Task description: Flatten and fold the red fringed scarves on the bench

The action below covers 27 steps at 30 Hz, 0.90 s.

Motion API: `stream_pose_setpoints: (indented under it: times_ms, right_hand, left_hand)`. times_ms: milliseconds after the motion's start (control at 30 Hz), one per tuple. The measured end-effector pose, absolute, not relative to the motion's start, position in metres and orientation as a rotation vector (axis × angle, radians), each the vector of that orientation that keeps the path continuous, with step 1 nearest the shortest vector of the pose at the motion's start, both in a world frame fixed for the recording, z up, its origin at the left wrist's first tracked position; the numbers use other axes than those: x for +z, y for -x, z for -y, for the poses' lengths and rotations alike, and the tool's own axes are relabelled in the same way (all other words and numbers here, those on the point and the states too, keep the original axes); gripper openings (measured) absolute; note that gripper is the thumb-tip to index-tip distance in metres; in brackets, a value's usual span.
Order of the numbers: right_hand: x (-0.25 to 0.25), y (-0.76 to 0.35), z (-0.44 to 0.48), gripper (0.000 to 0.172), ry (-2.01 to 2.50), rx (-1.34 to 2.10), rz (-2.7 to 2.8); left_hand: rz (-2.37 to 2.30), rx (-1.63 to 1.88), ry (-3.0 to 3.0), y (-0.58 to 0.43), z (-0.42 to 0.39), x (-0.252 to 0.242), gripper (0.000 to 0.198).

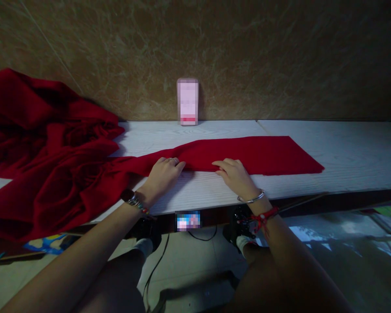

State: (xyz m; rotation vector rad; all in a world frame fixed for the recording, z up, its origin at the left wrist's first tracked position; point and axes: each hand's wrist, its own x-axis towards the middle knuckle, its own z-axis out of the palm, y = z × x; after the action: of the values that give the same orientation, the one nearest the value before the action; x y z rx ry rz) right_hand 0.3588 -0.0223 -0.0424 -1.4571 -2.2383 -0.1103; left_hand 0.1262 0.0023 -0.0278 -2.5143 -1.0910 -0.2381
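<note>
Knees and forearms are filling the near edge of the view, and beyond them both hands are lying on a red cloth [247, 154] spread along a white counter [345, 148]. Left hand [163, 171] is resting palm down at the cloth's near edge, fingers [176, 164] released and flat, pinching nothing. Right hand [233, 171] is doing the same a little to the right, fingers [220, 165] stretched out and pressing on the near edge, also not clenched around anything.

Between and to the right of the hands the cloth is lying as a long flat strip, ending in a slanted point at the right; to the left it is bunching into a heap [42, 152] that is spilling over the counter's near and left sides. Judging by this, the step in hand is smoothing or lining up the strip's near edge. A next move would call for keeping both palms flat and sliding evenly, so that the layers are not shifting against each other, while the heavy heap on the left is not dragging the strip off line.

Hard to tell: whether the strip is one layer or folded double, since the light is dim and the red is showing no seam. A small upright object [187, 102] is standing far against the wall, blurred out, as is a patch under the counter. Cables and dark gear below the counter are too shadowed to name. The heap's left end is being cut off by the frame.
</note>
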Motion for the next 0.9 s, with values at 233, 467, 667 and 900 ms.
stream_pose_setpoints:
  times_ms: [233,467,667,900]
  right_hand:
    - [-0.038,-0.3609,0.0286,0.024,1.456,-0.186,2.3]
    - [-0.0399,-0.3603,0.029,0.021,1.462,-0.196,2.254]
    - [-0.0415,-0.3622,0.0304,0.024,1.468,-0.181,2.252]
    - [-0.0417,-0.3575,0.03,0.028,1.427,-0.167,2.264]
  left_hand:
    - [1.189,-0.288,2.55,-0.1351,0.0027,-0.0267,0.029]
    - [1.124,-0.32,2.515,-0.1343,-0.0028,-0.0319,0.033]
    - [1.104,-0.338,2.555,-0.1324,-0.003,-0.0318,0.034]
    - [1.086,-0.34,2.559,-0.1346,-0.0047,-0.0304,0.032]
